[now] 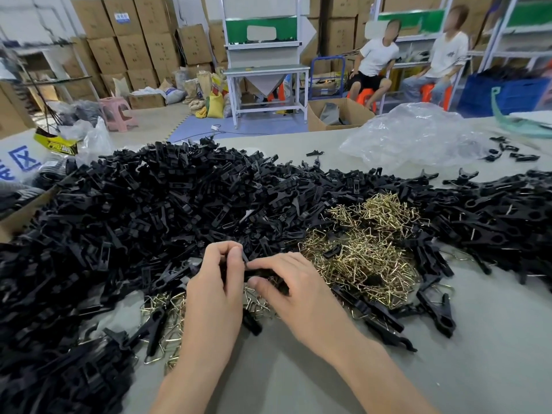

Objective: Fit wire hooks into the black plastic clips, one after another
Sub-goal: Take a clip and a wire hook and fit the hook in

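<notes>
A huge heap of black plastic clips (143,210) covers the left and middle of the grey table (493,339). A pile of brass-coloured wire hooks (361,249) lies right of centre, with a smaller scatter of hooks (162,309) near my left wrist. My left hand (215,288) and my right hand (295,291) meet just in front of the heap, both gripping one black clip (260,273) between curled fingers and thumbs. Most of that clip is hidden by my fingers. I cannot tell whether a hook sits in it.
Assembled clips with hooks (433,312) lie to the right, and more black clips (501,216) spread along the far right. A crumpled clear plastic bag (415,135) rests at the back. Two people sit on orange stools beyond the table, among stacked cardboard boxes (134,40).
</notes>
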Demonstrator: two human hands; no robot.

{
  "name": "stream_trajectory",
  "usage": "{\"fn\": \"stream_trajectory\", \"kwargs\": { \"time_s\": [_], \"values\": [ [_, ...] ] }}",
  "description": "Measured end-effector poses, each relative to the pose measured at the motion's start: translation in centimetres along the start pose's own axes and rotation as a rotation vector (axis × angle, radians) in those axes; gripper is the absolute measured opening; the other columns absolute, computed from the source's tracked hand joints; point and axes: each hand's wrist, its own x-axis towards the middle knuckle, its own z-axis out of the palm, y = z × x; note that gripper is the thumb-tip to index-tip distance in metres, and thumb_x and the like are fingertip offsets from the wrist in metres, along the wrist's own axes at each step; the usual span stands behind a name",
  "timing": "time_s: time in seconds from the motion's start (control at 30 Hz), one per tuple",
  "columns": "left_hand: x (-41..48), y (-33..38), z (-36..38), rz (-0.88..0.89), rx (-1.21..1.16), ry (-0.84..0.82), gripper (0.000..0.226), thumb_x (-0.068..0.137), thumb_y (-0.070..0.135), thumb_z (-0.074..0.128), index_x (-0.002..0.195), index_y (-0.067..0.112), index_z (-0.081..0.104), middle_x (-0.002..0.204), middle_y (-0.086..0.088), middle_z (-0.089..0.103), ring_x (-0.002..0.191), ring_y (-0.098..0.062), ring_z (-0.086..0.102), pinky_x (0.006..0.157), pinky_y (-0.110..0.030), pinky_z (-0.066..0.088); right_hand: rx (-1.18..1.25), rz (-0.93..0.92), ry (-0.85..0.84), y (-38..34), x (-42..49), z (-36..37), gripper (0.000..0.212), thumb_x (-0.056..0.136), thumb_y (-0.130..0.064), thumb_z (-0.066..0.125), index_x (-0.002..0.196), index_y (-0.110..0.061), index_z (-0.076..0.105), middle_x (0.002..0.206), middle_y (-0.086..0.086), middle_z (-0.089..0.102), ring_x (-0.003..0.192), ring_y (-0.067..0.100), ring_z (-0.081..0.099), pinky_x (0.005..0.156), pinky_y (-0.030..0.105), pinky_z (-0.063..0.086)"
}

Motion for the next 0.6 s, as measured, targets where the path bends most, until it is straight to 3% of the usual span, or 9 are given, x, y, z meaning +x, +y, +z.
{"fn": "stream_trajectory", "kwargs": {
  "time_s": [0.13,0.3,0.4,0.5,0.6],
  "values": [
    [-0.2,0.3,0.2,-0.051,-0.109,0.010,0.012,0.101,0.043,0.043,0.102,0.047,0.055,0.074,0.010,0.063,0.048,-0.004,0.044,0.044,-0.024,0.036,0.196,0.084,0.014,-0.3,0.1,-0.2,0.021,0.095,-0.046,0.065,0.115,-0.042,0.067,0.112,-0.028,0.063,0.116,-0.001,0.053,0.089,0.010,0.038],
    [-0.4,0.6,0.6,-0.095,-0.162,-0.050,0.021,0.103,0.038,0.043,0.120,0.049,0.049,0.081,0.012,0.064,0.055,-0.007,0.052,0.052,-0.029,0.045,0.366,0.188,0.004,-0.4,0.2,-0.5,0.021,0.093,-0.040,0.069,0.111,-0.050,0.066,0.114,-0.029,0.067,0.113,-0.003,0.057,0.091,0.011,0.041],
    [-0.3,0.8,0.7,-0.093,-0.183,-0.033,0.028,0.103,0.037,0.043,0.131,0.040,0.048,0.090,0.017,0.069,0.072,-0.005,0.063,0.064,-0.020,0.049,0.484,0.209,-0.006,-0.5,0.3,-0.7,0.016,0.095,-0.028,0.069,0.106,-0.040,0.069,0.108,-0.024,0.073,0.106,0.002,0.065,0.089,0.017,0.049],
    [0.2,1.1,0.3,-0.148,-0.283,0.048,0.024,0.103,0.028,0.050,0.127,0.031,0.056,0.092,0.015,0.072,0.071,0.001,0.063,0.065,-0.011,0.048,0.648,0.236,0.074,-0.7,0.4,-1.2,0.010,0.095,-0.022,0.070,0.103,-0.028,0.071,0.102,-0.012,0.076,0.098,0.002,0.069,0.082,0.012,0.050],
    [0.6,1.1,-0.3,-0.217,-0.349,0.067,0.028,0.096,0.034,0.062,0.124,0.031,0.063,0.092,0.015,0.075,0.073,0.003,0.063,0.075,-0.016,0.051,0.757,0.292,0.171,-0.5,0.6,-1.6,0.018,0.089,-0.033,0.070,0.106,-0.027,0.071,0.099,-0.001,0.076,0.096,0.011,0.072,0.087,0.019,0.054]
  ]
}}
